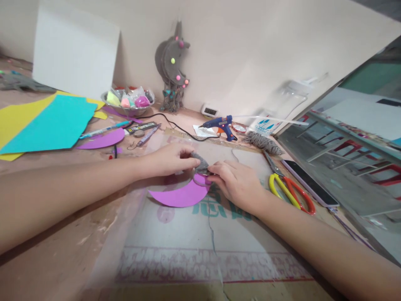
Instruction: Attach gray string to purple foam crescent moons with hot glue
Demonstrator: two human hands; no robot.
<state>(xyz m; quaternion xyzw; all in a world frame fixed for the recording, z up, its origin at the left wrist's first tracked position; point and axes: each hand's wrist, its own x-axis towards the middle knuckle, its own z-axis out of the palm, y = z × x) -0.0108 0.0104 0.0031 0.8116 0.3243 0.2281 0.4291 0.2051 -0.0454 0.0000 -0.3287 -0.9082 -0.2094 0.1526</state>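
Observation:
A purple paper crescent (183,195) lies under my hands, its upper end covered in grey yarn (200,162). My left hand (171,159) pinches that grey-wrapped end between thumb and fingers. Close beside it, my right hand (233,182) is closed at the edge of the wrapping, with its fingertips on the grey yarn. A small loop of yarn hangs over the purple paper below the fingertips. From there a thin strand (213,238) trails down across the printed sheet toward me. What lies inside the right fingertips is partly hidden.
Scissors (290,192) and a phone (310,182) lie right. Behind are a grey yarn bundle (263,142), a blue glue gun (219,124) with its cord, and a bowl (128,102). Coloured sheets (50,123) lie left. A decorated grey moon (172,62) hangs on the wall.

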